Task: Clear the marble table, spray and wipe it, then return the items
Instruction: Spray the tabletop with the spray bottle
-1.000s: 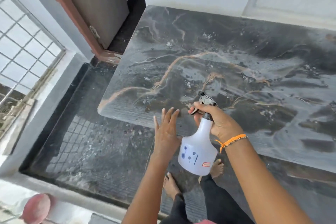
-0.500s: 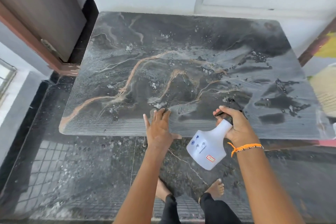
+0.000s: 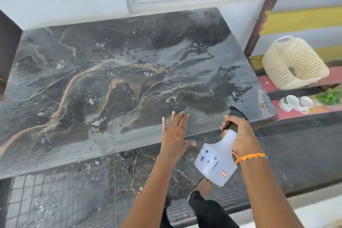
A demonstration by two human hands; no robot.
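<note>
The marble table (image 3: pixel 114 83) is bare of objects and already wet: drops and small foamy patches lie over the dark, orange-veined top, thickest around the middle and toward 1 o'clock. The right hand (image 3: pixel 238 135) is closed around the neck of the spray bottle (image 3: pixel 216 161), with a finger over the black trigger head. The bottle's long axis is tilted, its white body hanging down toward 7 o'clock below the table's near edge and its nozzle pointing up toward 1 o'clock, over the near right corner of the top. The left hand (image 3: pixel 174 133) holds nothing; its fingers are straight and spread, the palm facing down over the near edge, just beside the bottle at 9 o'clock from it. I cannot tell whether the fingertips touch the stone or float just above it. The relation that matters, in my judgement, is this: the wet area lies ahead of both hands, from 11 to 1 o'clock, and the free left hand is the nearer one to its middle, but I see no cloth in it or on the table. At 2 o'clock, off the table, a cream basket (image 3: pixel 294 63) and some white cups (image 3: pixel 294 102) wait on the painted steps (image 3: pixel 305 16), probably the items to return later.
</note>
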